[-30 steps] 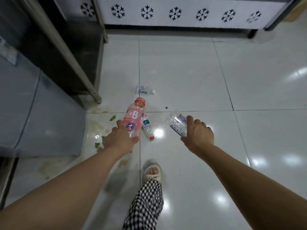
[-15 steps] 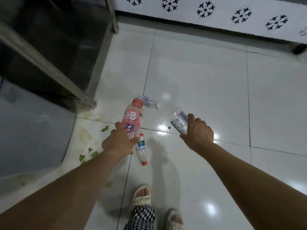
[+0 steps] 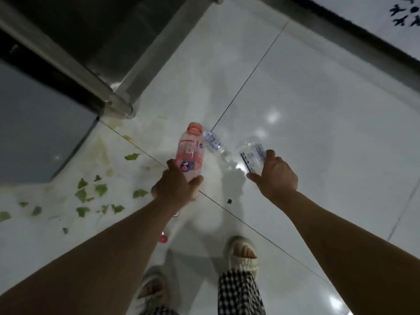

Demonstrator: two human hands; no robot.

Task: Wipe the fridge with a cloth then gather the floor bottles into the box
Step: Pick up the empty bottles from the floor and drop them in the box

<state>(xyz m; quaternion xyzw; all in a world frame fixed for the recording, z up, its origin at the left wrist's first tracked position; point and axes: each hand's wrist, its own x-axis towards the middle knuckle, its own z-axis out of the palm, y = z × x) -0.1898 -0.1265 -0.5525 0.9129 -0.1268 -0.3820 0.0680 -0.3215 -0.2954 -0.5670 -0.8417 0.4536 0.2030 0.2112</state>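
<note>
My left hand [image 3: 176, 186] grips a pink bottle [image 3: 190, 153] with an orange neck, held above the white tiled floor. My right hand [image 3: 276, 175] grips a crumpled clear bottle [image 3: 251, 153] with a blue and white label. A small clear bottle [image 3: 214, 144] lies on the floor between and beyond the two held bottles. Another small bottle lies under my left forearm; only its red cap [image 3: 163, 239] shows. The fridge, the cloth and the box are out of view.
A metal table leg [image 3: 100, 92] and a grey cabinet panel [image 3: 34, 123] stand at the left. Green leaf scraps [image 3: 91, 192] and stains litter the floor by them. My feet in pale sandals [image 3: 243, 253] stand below. A dark wall base [image 3: 341, 39] runs along the upper right.
The view has swung forward and tilted. The far small bottle now lies right beyond my hands, and the red-capped one has passed under my left forearm. Both hands keep their bottles.
</note>
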